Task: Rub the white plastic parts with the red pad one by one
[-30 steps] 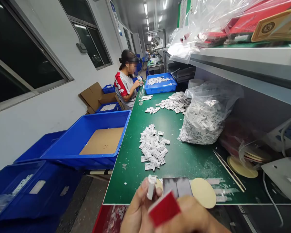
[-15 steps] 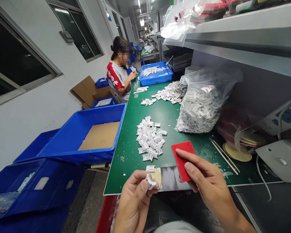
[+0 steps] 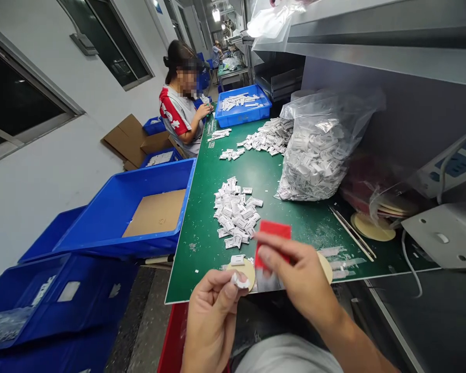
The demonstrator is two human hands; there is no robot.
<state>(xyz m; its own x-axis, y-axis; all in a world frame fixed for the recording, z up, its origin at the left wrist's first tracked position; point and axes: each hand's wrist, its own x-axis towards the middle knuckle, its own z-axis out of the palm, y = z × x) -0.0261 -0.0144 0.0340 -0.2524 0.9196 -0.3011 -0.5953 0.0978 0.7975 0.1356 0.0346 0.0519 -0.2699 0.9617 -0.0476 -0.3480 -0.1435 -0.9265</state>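
Note:
A small white plastic part [image 3: 239, 281] is pinched between the thumb and fingers of my left hand [image 3: 213, 316], near the table's front edge. My right hand [image 3: 305, 274] grips a thin red square pad [image 3: 275, 229] between thumb and fingers, to the right of the part and apart from it. Below the pad, a pale yellow disc [image 3: 250, 269] lies at the table edge, with one loose white part [image 3: 237, 260] at its upper side. Another yellow disc [image 3: 325, 267] shows beside my right wrist. Beyond my hands, a pile of similar white parts [image 3: 236, 212] rests on the green table [image 3: 202, 223].
A clear bag [image 3: 314, 155] full of white parts stands at the right. Tweezers [image 3: 352, 233] lie near a power strip [image 3: 450, 171]. Blue bins [image 3: 112, 207] stand at the left. Further back, a person [image 3: 182, 103] works beside a blue tray [image 3: 243, 116].
My right hand has moved left with the red pad, closer to the white part, and is now blurred. The view has shifted slightly, uncovering the disc by my right wrist.

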